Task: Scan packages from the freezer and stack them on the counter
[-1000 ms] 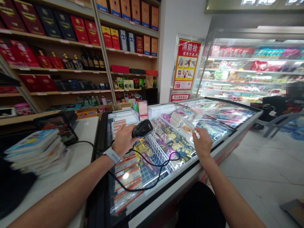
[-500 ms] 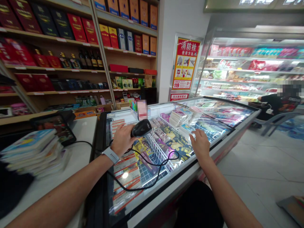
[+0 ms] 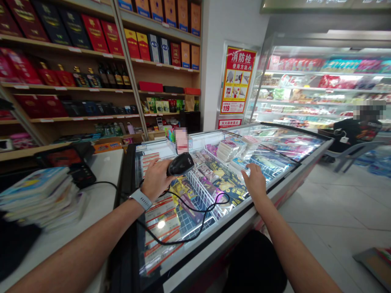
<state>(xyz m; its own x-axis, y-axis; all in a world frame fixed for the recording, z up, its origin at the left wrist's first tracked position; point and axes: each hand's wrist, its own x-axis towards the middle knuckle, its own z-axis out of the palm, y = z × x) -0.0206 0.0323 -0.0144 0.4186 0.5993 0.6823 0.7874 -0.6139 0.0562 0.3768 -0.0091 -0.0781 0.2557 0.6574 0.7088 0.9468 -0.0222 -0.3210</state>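
Note:
My left hand (image 3: 157, 179), with a watch (image 3: 141, 199) on its wrist, is closed around a black barcode scanner (image 3: 181, 164). The scanner's head points away to the right, and its black cable (image 3: 195, 211) loops over the glass lid of a chest freezer (image 3: 171, 266). My right hand (image 3: 255, 181) rests near the freezer's front edge, fingers apart and holding nothing. Just beyond it, stacked white packets (image 3: 227, 150) stand on the glass. Below the lid, white wire baskets (image 3: 200, 189) hold packaged frozen goods.
On the left, a counter (image 3: 107, 166) bears a stack of books (image 3: 39, 195) and a dark-screened device (image 3: 65, 158). Shelves of boxes and bottles (image 3: 114, 76) line the back wall. At the right, a person (image 3: 360, 124) sits in a grey chair (image 3: 354, 152) before a lit refrigerated display (image 3: 324, 83).
The view has shifted slightly. Both hands keep nearly the same places and poses, with the scanner still in my left hand.

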